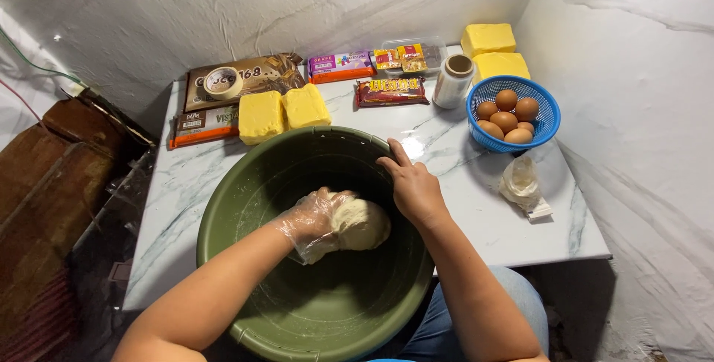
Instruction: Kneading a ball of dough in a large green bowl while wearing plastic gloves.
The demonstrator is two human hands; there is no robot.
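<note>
Pale dough lump (361, 224) sits just right of frame centre, inside the big green basin (245, 206) on the marble-look table (461, 161); left hand (316, 222) in a clear plastic glove is cupped against its left side, fingers curled round and pressing in, while bare right hand (413, 187) lies flat with fingers together on the basin's right rim, steadying it. Dough looks soft, dense and probably tacky, so it should deform rather than break; best held by scooping under the bulk with a full palm, not pinched at an edge
</note>
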